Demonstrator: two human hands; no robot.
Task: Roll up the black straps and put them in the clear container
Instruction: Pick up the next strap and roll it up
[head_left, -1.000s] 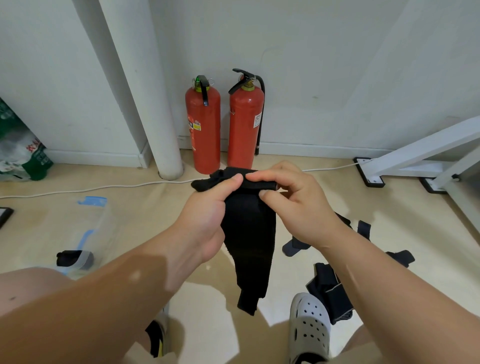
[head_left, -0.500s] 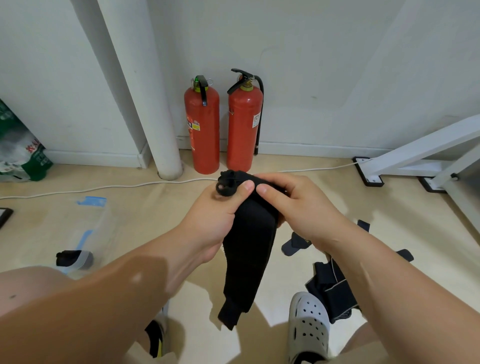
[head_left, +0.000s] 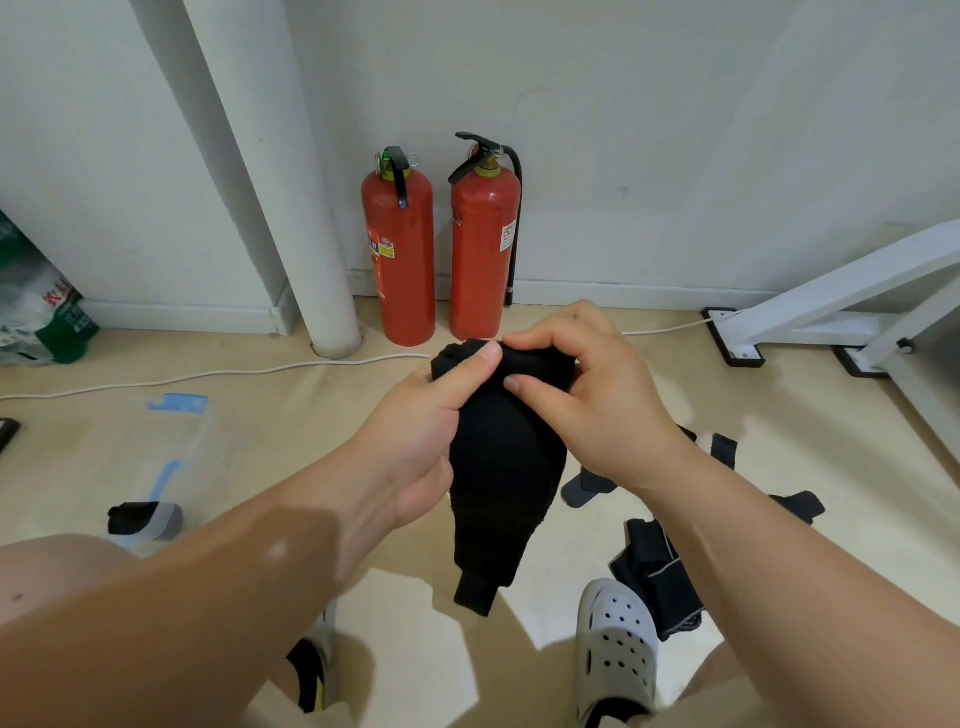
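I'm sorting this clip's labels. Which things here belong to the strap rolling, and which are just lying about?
Part of the job:
strap being rolled, in both the left hand and right hand
loose straps on the floor
clear container

Just lying about:
fire extinguishers
white cable
green bag

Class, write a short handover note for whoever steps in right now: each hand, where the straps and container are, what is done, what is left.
Left hand and right hand: both grip the top of a black strap, its top rolled, tail hanging.
Clear container: on the floor to the left, one rolled strap inside.
Loose straps: on the floor to the right.
Left: finish this roll, put it in the container, then roll the rest.
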